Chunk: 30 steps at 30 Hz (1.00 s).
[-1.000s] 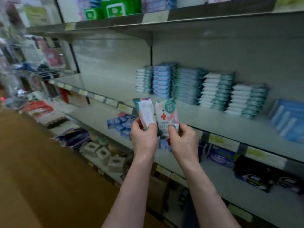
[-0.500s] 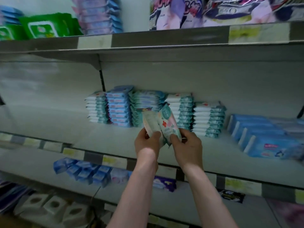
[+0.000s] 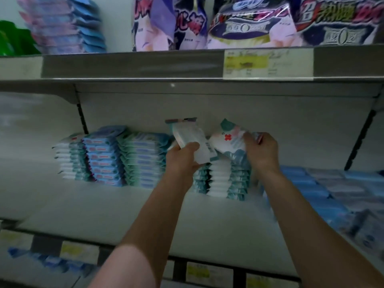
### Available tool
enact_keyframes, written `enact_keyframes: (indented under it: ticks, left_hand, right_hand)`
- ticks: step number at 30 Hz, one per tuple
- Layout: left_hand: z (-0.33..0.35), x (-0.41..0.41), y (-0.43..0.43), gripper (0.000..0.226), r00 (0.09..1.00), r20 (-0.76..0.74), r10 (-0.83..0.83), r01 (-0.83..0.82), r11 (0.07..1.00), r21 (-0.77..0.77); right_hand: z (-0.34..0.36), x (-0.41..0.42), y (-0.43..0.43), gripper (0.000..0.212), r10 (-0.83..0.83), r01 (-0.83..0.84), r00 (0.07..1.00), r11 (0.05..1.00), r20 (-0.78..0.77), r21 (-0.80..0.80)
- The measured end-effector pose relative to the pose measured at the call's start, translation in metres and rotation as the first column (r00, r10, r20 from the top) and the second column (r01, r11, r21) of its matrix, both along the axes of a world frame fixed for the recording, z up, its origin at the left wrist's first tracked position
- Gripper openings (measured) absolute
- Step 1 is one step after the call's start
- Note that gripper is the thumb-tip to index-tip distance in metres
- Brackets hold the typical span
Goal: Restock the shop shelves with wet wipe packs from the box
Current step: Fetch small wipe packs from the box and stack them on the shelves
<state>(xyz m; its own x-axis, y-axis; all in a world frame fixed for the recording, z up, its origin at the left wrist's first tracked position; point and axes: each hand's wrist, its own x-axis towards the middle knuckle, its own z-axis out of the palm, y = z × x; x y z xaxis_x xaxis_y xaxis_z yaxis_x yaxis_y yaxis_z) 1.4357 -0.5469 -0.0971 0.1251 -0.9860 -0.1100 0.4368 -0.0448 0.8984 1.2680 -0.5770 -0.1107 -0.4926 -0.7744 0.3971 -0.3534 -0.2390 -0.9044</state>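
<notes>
Update: everything's moved from mid-aisle up to the grey metal shelf. Left hand grips a white-backed soft wipe pack, right hand grips a teal-and-white red-cross pack, tilted just over the matching stack. Placing's next, I reckon.

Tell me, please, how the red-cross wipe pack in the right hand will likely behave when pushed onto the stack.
Probably soft: the red-cross pack looks rounded in the right hand. Likely light, gripped at one end. Its film may slide on the stack.
</notes>
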Motion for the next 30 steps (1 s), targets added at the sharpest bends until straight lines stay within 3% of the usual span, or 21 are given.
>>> enact_keyframes:
  ticks: [2,7,11,16,20,25,30]
  left_hand:
    - [0.009,-0.005,-0.014,0.036,1.0,0.005,-0.007,0.007,1.0,-0.002]
    - [0.02,-0.012,-0.041,0.034,0.999,0.033,-0.036,0.036,0.999,0.004]
    - [0.023,-0.014,-0.056,0.022,0.991,0.104,-0.082,0.082,0.997,0.004]
    - [0.028,-0.012,-0.069,0.021,0.984,0.133,-0.118,0.118,0.993,0.01]
    - [0.034,-0.009,-0.075,0.002,0.988,0.096,-0.118,0.115,0.993,0.039]
    - [0.034,-0.007,-0.079,0.008,0.985,0.111,-0.132,0.126,0.991,0.053]
    - [0.031,-0.006,-0.081,0.007,0.976,0.133,-0.171,0.163,0.984,0.066]
  right_hand:
    - [0.003,-0.021,-0.02,0.042,-0.018,0.023,0.995,0.998,-0.096,0.055]
    - [0.004,-0.045,-0.056,0.051,0.074,-0.001,0.949,0.973,-0.306,0.233]
    - [0.003,-0.044,-0.079,0.053,0.211,-0.105,0.919,0.945,-0.333,0.309]
    - [0.0,-0.044,-0.099,0.052,0.308,-0.156,0.856,0.92,-0.416,0.36]
    - [-0.004,-0.043,-0.105,0.05,0.268,-0.058,0.78,0.931,-0.565,0.361]
    - [-0.021,-0.04,-0.102,0.043,0.075,0.207,0.625,0.944,-0.777,0.257]
    - [-0.017,-0.034,-0.102,0.043,0.107,0.304,0.447,0.916,-0.888,0.263]
